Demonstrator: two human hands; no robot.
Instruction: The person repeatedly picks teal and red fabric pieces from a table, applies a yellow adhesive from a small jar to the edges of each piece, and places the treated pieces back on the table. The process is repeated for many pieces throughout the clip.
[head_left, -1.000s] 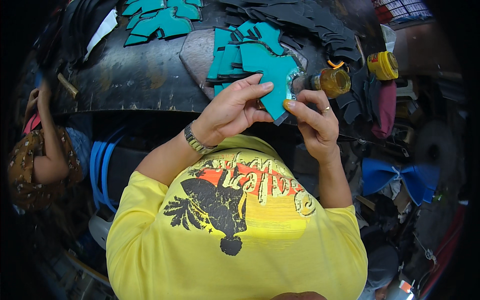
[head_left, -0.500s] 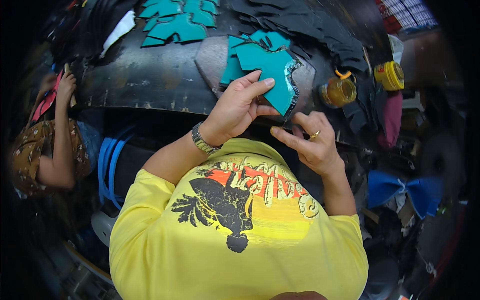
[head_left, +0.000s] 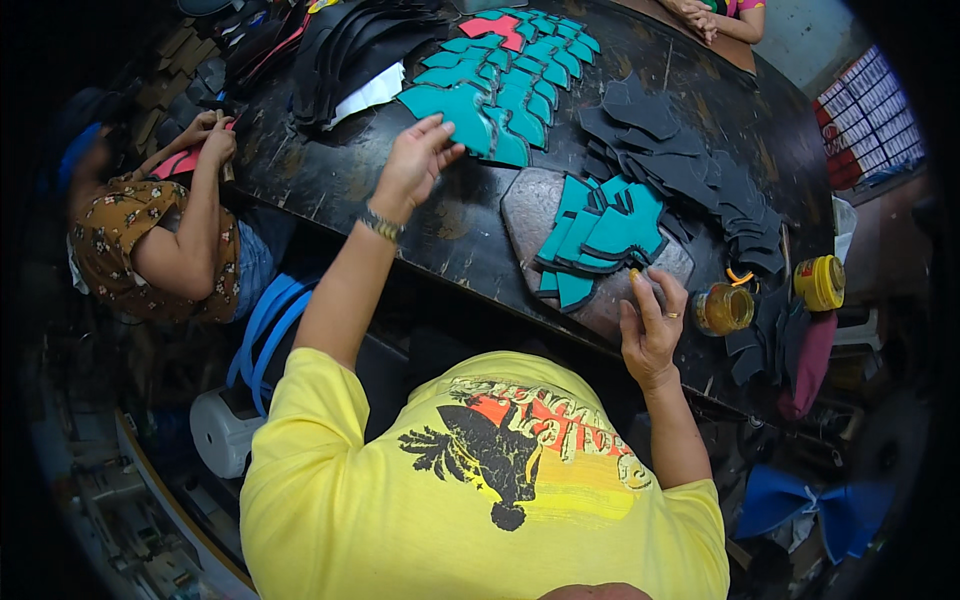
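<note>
At the front end of rows of overlapping teal cut pieces (head_left: 540, 85), my left hand (head_left: 412, 165) pinches the near edge of a teal cut piece (head_left: 450, 108) with a dark, curved border. It lies over the other pieces there. My right hand (head_left: 652, 325), wearing a ring, has its fingers apart and holds nothing. Its fingertips, stained yellowish, are close to the lower right of a small stack of teal pieces (head_left: 620, 225); I cannot tell if they touch. That stack rests on a greyish slab (head_left: 518, 205) at the table edge.
An open jar of amber stuff (head_left: 722, 310) and a yellow lidded jar (head_left: 818, 284) stand right of my right hand. Black cut pieces (head_left: 690, 160) overlap on the dark table (head_left: 450, 225). Another person (head_left: 165, 215) works with a pink piece at left; someone's hands (head_left: 695, 18) rest at the far side.
My left hand has carried the teal piece from in front of me to the rows at the far left. My right hand has moved up beside the stack. The view has shifted too.
</note>
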